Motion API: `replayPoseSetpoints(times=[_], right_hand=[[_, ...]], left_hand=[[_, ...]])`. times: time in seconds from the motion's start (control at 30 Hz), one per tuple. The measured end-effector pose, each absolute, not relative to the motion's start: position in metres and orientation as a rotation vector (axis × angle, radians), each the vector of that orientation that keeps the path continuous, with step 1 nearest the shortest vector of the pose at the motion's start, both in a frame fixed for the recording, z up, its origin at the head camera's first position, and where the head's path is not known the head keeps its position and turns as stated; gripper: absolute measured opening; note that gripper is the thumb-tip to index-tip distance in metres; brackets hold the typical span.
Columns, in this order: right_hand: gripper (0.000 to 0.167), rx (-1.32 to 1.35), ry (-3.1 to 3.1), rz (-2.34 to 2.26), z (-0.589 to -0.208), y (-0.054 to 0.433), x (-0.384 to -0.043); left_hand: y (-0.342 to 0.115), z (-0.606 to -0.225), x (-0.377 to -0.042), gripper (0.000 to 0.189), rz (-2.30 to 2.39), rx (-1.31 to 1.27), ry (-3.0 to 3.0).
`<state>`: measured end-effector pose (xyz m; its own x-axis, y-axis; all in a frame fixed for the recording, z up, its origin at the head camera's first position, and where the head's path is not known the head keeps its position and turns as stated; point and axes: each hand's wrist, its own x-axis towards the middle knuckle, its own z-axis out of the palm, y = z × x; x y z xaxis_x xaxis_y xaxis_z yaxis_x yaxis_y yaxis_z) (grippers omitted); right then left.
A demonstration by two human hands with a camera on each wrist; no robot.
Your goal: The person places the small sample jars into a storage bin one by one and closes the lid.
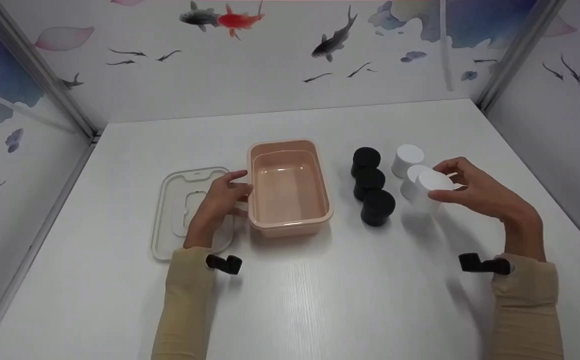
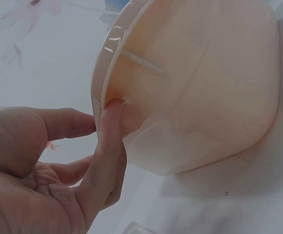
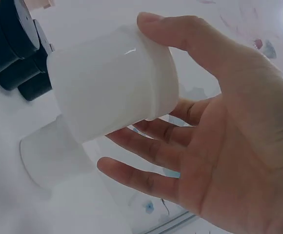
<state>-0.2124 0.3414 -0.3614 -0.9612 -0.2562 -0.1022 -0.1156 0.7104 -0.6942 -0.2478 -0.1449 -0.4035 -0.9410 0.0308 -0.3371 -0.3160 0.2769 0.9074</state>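
A pink rectangular plastic container [image 1: 290,195] stands uncovered on the table, nothing inside it. At its left side my left hand [image 1: 219,197] pinches the rim; the left wrist view shows thumb and fingertips on the rim [image 2: 98,83] and just under it. My right hand [image 1: 480,192] grips a white lidded jar [image 1: 432,187] between thumb and fingers, raised off the table. In the right wrist view this jar [image 3: 107,83] is tilted, lid toward the palm. Two more white jars [image 1: 408,160] stand behind it, one partly hidden. Three black lidded jars [image 1: 377,207] form a slanting row beside the container.
A translucent lid [image 1: 164,220] lies flat left of the container, partly under my left hand. White panels with painted fish [image 1: 332,42] enclose the table [image 1: 295,290] at the back and both sides.
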Motion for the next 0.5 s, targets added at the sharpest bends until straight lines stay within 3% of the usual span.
replayPoseSetpoints(times=[0.5], right_hand=[[0.063,-0.239,2.913,-1.298,-0.352,0.287,-0.218]], left_hand=[[-0.145,-0.406,-0.251,0.057,1.699,-0.287,2.254]])
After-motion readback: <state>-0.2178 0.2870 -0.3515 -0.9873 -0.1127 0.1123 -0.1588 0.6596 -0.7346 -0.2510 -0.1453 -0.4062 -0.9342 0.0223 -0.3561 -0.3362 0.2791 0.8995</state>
